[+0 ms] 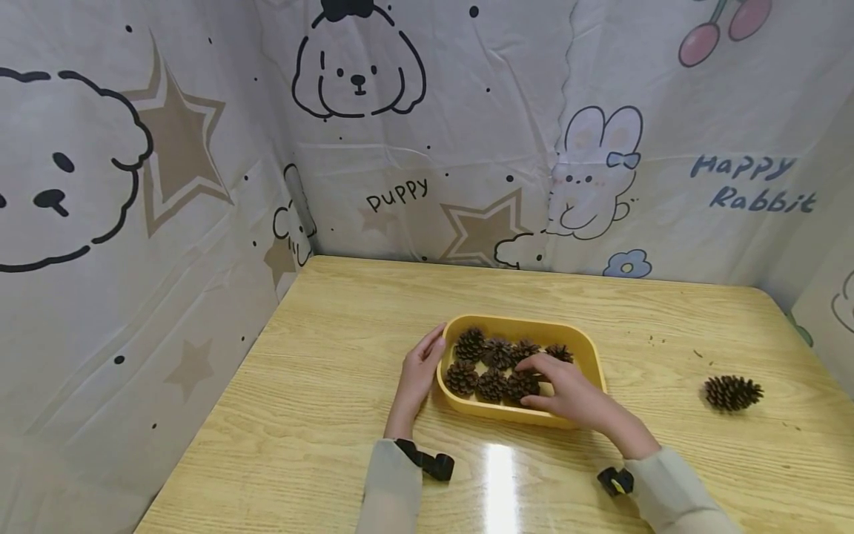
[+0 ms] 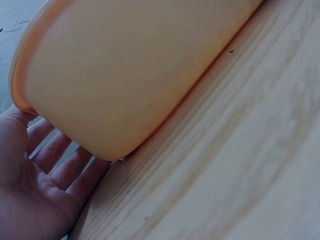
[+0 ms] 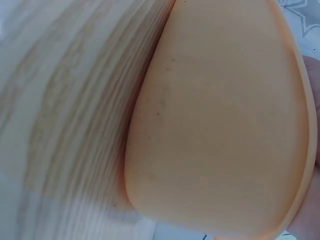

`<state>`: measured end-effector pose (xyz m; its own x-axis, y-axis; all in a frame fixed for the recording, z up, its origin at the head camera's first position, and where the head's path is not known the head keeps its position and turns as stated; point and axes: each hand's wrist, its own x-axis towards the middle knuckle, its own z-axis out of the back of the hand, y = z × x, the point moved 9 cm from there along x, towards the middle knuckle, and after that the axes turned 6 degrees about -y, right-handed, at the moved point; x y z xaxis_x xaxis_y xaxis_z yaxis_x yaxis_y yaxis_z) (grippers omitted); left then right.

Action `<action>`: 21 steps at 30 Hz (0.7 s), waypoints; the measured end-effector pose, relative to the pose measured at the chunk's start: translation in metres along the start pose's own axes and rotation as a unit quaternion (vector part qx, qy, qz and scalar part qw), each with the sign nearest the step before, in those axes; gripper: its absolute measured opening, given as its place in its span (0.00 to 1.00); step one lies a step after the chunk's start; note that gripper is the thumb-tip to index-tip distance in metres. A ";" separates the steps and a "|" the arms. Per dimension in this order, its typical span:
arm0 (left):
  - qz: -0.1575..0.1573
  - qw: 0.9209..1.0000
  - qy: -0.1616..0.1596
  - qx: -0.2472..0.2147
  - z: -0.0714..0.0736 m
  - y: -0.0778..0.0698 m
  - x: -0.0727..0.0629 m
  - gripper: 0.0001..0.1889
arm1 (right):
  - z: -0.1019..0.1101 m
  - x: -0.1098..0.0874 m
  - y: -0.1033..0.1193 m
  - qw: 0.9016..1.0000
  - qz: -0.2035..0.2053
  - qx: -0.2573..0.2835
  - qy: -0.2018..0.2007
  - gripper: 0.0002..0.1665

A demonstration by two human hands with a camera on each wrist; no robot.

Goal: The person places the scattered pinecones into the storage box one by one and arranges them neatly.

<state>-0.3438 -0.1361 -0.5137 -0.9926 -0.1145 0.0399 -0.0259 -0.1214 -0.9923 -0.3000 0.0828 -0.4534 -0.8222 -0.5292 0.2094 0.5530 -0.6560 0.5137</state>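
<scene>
A yellow plastic bin (image 1: 590, 356) stands on the table with several brown pine cones (image 1: 497, 353) in two rough rows inside. My left hand (image 1: 419, 367) rests against the bin's left end; in the left wrist view its fingers (image 2: 62, 170) lie along the outer wall, thumb by the rim. Over the front right of the bin, my right hand (image 1: 574, 389) reaches inside, thumb and fingers round a pine cone (image 1: 522, 386) at the front row's right end. In the right wrist view the bin's wall hides most of that hand.
A single pine cone (image 1: 732, 393) lies on the wooden table (image 1: 320, 386) to the right of the bin. Small brown crumbs are scattered near it. A printed cloth (image 1: 427, 148) hangs behind and along the sides of the table.
</scene>
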 end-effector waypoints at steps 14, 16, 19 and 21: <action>0.003 1.000 -0.001 0.000 0.000 0.000 -0.001 0.25 | 0.002 -0.002 0.002 1.000 0.017 0.021 -0.006 0.25; 0.001 1.000 -0.001 0.001 0.000 0.000 -0.001 0.25 | 0.002 -0.002 0.003 0.999 0.023 0.022 -0.007 0.25; 0.002 1.000 -0.001 0.002 0.000 0.001 0.000 0.25 | 0.002 -0.002 0.004 0.999 0.031 0.021 -0.009 0.25; 0.001 1.000 -0.001 0.001 0.000 0.001 0.000 0.25 | 0.002 -0.002 0.004 0.999 0.036 0.021 -0.010 0.24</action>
<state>-0.3433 -0.1364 -0.5146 -0.9925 -0.1162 0.0390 -0.0245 -0.1238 -0.9920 -0.2961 0.0822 -0.4500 -0.7838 -0.5623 0.2636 0.6044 -0.5932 0.5318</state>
